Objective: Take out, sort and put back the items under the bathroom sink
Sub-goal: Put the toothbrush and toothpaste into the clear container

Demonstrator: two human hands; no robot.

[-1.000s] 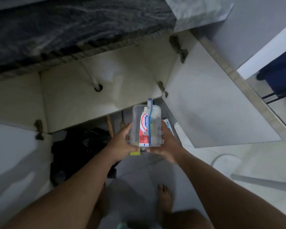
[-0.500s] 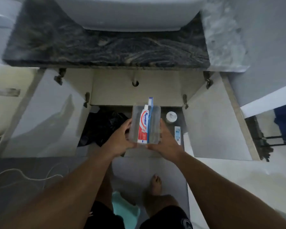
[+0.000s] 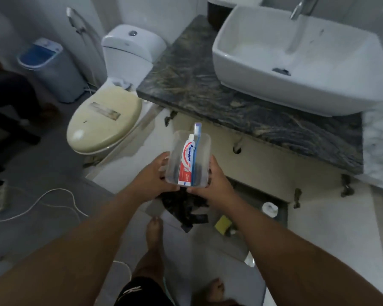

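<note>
I hold a clear plastic container [image 3: 175, 149] in the air in front of the open sink cabinet [image 3: 263, 162]. Inside it stand a red and white toothpaste tube [image 3: 185, 164] and a blue toothbrush [image 3: 196, 149]. My left hand [image 3: 155, 175] grips the container's left side and my right hand [image 3: 215, 182] grips its right side. Below, at the cabinet's mouth, lie a black plastic bag [image 3: 186, 206], a yellow sponge [image 3: 223, 224] and a small white round jar [image 3: 269, 209].
A dark marble counter [image 3: 186, 85] carries a white basin [image 3: 296, 62] above the cabinet. A toilet [image 3: 106, 120] stands to the left, with a white bin [image 3: 51, 69] behind it. A white cable [image 3: 42, 202] lies on the floor at left. My bare feet [image 3: 155, 235] are below.
The view has swung up and left, so the toilet and basin now show. Both hands have kept their hold on the container, which is now higher, level with the cabinet's top.
</note>
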